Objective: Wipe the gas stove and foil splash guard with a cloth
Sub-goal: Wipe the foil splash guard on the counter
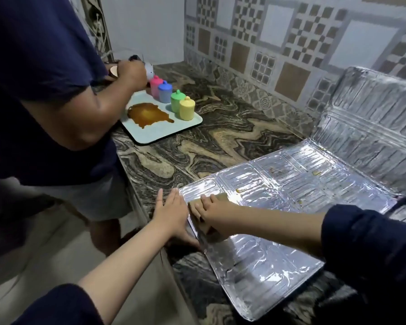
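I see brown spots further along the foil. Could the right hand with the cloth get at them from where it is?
Probably yes. The right hand presses the cloth on the foil, and the spots lie just beyond it with nothing between.

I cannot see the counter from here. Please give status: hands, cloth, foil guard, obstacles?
Left hand flat, steadying foil splash guard edge. Right hand pressing brown cloth on foil. Brown spots remain further along. Second person at left, not blocking.

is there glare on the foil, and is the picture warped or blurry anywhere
Head view: white glare streaks across the foil guard, strongest near the right hand and cloth; wide-angle bending curves the wall tiles; the other person's hand looks blurred.
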`<action>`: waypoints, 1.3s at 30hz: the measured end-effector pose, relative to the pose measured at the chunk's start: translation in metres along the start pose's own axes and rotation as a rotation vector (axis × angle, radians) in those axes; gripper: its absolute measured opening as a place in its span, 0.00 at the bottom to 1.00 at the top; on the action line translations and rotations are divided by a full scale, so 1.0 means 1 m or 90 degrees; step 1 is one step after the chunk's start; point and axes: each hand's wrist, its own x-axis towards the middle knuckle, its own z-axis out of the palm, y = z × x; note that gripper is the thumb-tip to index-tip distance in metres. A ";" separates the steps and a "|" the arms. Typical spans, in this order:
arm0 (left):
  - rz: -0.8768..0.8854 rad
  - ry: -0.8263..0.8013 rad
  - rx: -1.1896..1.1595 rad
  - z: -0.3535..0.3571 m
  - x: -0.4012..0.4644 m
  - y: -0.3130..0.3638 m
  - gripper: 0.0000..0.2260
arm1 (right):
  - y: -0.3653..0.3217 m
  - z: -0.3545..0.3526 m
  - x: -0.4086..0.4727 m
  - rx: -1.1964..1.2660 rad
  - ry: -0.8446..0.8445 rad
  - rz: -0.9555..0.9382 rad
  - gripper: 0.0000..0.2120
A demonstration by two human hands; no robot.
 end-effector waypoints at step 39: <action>0.079 -0.051 -0.096 0.027 0.013 0.043 0.70 | 0.075 -0.032 -0.087 0.382 0.023 0.162 0.25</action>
